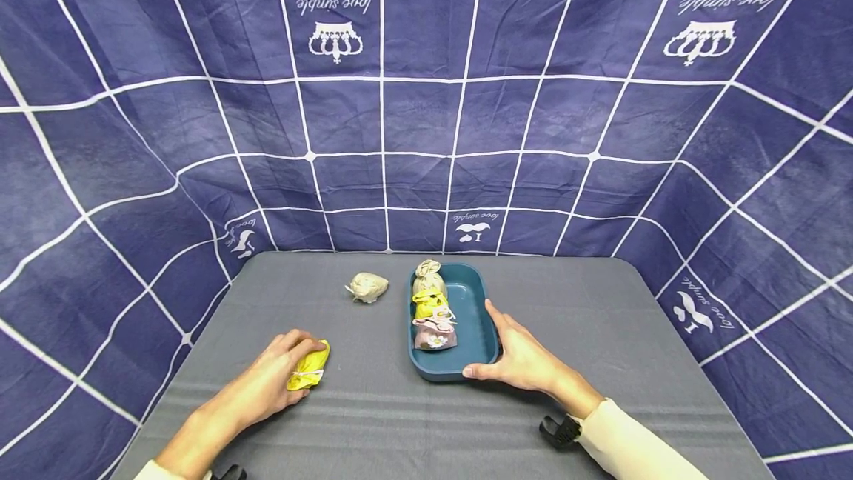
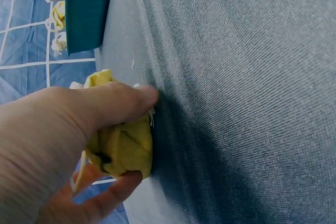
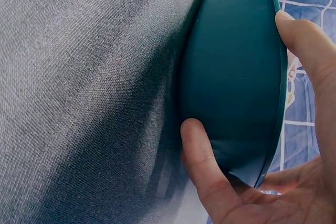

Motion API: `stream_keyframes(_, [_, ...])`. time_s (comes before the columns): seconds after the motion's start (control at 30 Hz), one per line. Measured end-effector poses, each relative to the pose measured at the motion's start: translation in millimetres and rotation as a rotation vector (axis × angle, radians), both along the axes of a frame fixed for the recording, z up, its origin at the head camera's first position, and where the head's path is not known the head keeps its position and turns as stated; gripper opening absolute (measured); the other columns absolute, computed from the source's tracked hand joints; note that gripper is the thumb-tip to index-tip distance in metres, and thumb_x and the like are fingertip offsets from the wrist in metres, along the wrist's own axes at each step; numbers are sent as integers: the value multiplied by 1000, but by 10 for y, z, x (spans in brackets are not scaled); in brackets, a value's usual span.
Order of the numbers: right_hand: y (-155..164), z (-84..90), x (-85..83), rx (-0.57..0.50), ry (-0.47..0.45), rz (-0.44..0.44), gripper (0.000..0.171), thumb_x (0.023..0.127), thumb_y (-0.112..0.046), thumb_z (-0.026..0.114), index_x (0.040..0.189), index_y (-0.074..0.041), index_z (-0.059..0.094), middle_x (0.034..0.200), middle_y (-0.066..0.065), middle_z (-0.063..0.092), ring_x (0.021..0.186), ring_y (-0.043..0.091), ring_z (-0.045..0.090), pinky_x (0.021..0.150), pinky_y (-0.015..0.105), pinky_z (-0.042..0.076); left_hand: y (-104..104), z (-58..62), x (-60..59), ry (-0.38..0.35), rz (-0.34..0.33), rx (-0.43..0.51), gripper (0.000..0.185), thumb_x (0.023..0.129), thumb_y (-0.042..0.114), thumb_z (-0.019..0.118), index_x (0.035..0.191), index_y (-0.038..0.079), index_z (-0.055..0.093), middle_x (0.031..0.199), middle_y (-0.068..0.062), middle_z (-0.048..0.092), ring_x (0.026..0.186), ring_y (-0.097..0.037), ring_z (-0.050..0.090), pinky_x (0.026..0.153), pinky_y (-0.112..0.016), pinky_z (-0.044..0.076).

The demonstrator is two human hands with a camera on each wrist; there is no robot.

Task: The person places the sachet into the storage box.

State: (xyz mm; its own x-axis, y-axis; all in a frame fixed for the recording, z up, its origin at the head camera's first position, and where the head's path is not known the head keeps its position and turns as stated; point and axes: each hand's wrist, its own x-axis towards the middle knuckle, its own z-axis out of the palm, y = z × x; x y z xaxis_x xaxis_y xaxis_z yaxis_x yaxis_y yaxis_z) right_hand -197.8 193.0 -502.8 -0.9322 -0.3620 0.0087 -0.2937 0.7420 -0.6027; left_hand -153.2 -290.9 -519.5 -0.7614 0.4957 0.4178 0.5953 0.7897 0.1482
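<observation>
My left hand (image 1: 276,369) grips a small yellow drawstring pouch (image 1: 312,369) at the left of the table. In the left wrist view, thumb and fingers lie on either side of the yellow pouch (image 2: 123,148), close against the grey cloth. My right hand (image 1: 526,358) holds the near right corner of a teal rectangular tray (image 1: 476,317). In the right wrist view, one fingertip lies on the rim and another on the outer wall of the tray (image 3: 231,66). Along its left side sit a beige pouch (image 1: 429,281), a yellow pouch (image 1: 428,304) and a pinkish pouch with a white flower (image 1: 435,338).
Another beige pouch (image 1: 369,287) lies on the grey tabletop (image 1: 373,421) left of the tray, toward the back. Blue cloth with white grid lines (image 1: 426,117) hangs behind the table and along both sides. A black strap (image 1: 561,432) is at my right wrist.
</observation>
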Motion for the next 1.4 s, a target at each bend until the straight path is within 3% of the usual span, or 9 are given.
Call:
stream_keyframes(0.1, [1, -4, -2, 1, -6, 1, 143, 80, -63, 103, 183, -1, 27, 172, 33, 53, 156, 48, 59, 130, 68, 50, 0, 13, -26, 10, -6, 35, 78, 58, 0, 110, 125, 17, 75, 116, 6, 74, 102, -16, 70, 87, -41, 65])
stream_keyframes(0.3, [2, -6, -5, 3, -4, 4, 142, 80, -63, 103, 183, 0, 27, 171, 33, 54, 156, 48, 60, 129, 68, 50, 47, 84, -67, -41, 13, 152, 58, 73, 2, 101, 120, 22, 73, 110, 13, 74, 94, 1, 65, 77, -31, 59])
stream_keyframes(0.57, [8, -18, -16, 3, 6, 9, 142, 80, -63, 102, 183, -1, 27, 172, 33, 53, 156, 48, 60, 129, 69, 50, 95, 90, -145, -22, 52, 234, 41, 88, 4, 99, 120, 19, 78, 108, 8, 76, 92, 0, 68, 74, -29, 62])
stream_keyframes(0.67, [11, -13, -15, 3, 2, 7, 142, 81, -64, 102, 183, -1, 27, 173, 33, 52, 157, 49, 59, 130, 69, 49, 77, 85, -164, -42, 71, 254, 41, 87, 13, 103, 121, 18, 80, 106, 7, 76, 88, 1, 64, 69, -25, 59])
stream_keyframes(0.77, [12, -10, -12, 4, -1, 7, 142, 81, -64, 102, 183, -1, 27, 174, 33, 52, 157, 49, 58, 129, 70, 49, 57, 68, -177, -44, 85, 245, 53, 78, 21, 110, 122, 19, 80, 107, 7, 74, 87, 0, 62, 70, -25, 56])
stream_keyframes(0.9, [12, -12, -11, 4, 2, 7, 142, 80, -63, 102, 183, -1, 27, 173, 33, 52, 157, 49, 59, 129, 69, 49, 53, 43, -192, -3, 88, 219, 60, 70, 18, 113, 121, 20, 81, 107, 7, 74, 88, -3, 64, 72, -28, 57])
stream_keyframes(1.07, [10, -16, -5, -1, 6, 11, 142, 80, -63, 103, 183, 0, 27, 174, 34, 51, 158, 50, 58, 130, 69, 49, 89, 45, -198, -14, 99, 234, 54, 75, 11, 109, 120, 19, 80, 102, 7, 74, 83, 2, 59, 67, -22, 54])
stream_keyframes(1.27, [10, -14, 7, -3, 9, 8, 142, 80, -63, 103, 183, 0, 27, 172, 33, 53, 156, 49, 60, 130, 69, 50, 195, 104, -216, -98, 116, 271, 48, 83, 17, 106, 123, 17, 79, 100, 6, 74, 79, 4, 59, 66, -21, 55])
stream_keyframes(1.4, [6, -11, -3, -4, 15, 7, 143, 79, -62, 103, 182, 0, 28, 171, 33, 54, 155, 48, 60, 129, 68, 50, 286, 164, -245, -97, 117, 273, 47, 86, 22, 106, 125, 18, 79, 102, 7, 76, 83, 1, 63, 71, -25, 59])
